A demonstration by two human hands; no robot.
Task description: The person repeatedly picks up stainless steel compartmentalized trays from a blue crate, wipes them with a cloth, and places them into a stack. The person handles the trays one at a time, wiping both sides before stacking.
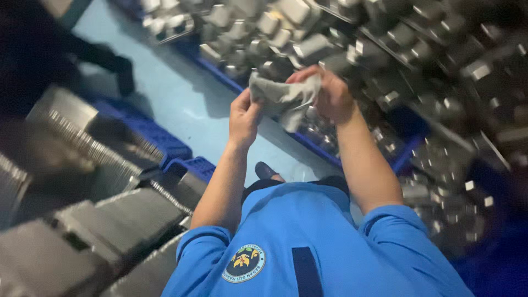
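Both my hands hold a crumpled grey cloth in front of my chest, above the floor. My left hand grips its left edge, fingers closed on the fabric. My right hand clutches the cloth's right side from above, and part of the cloth hangs down between the two hands. My blue short-sleeved shirt fills the bottom of the view.
Stacks of shiny metal trays stand on blue pallets at the left. More metal containers are piled on blue crates at the top and right. A pale blue floor strip runs between them. My dark shoe shows below.
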